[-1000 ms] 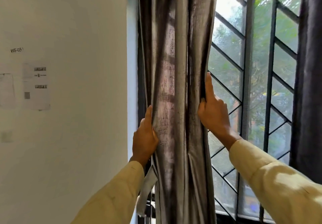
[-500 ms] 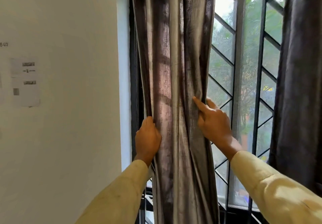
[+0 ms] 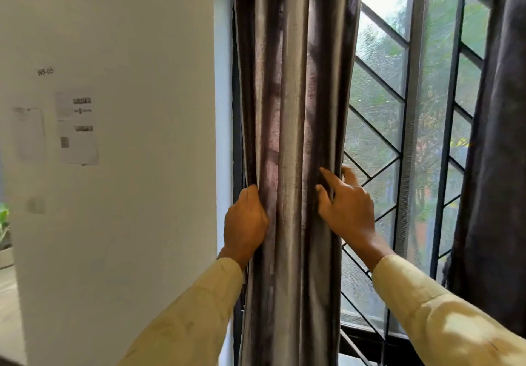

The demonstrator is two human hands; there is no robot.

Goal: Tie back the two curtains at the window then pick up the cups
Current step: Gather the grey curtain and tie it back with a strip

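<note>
Nearest to me are my two pale yellow sleeves, reaching up from the bottom of the view. My left hand (image 3: 246,223) is wrapped round the left edge of the gathered curtain (image 3: 290,95), fingers curled into the folds and gripping them. My right hand (image 3: 345,212) lies on the right edge with its fingers spread and fairly straight. The forefinger and thumb press the front of the folds and another finger shows past the edge, so it is a loose, wide press and not a clamp.

The curtain hangs in a narrow bunch between my hands, against the left side of the window (image 3: 378,135). It looks soft, limp and a little sheeny, so I expect it to slip and spread if I let go. I judge the best hold is right round the whole bunch at about this height, squeezing it tight where a tie would go. I can see no tie-back.

Further off, the second curtain (image 3: 501,138) hangs dark and loose at the right edge, untied. On the wall (image 3: 128,223) to the left are papers (image 3: 76,126). No cups are in view.
</note>
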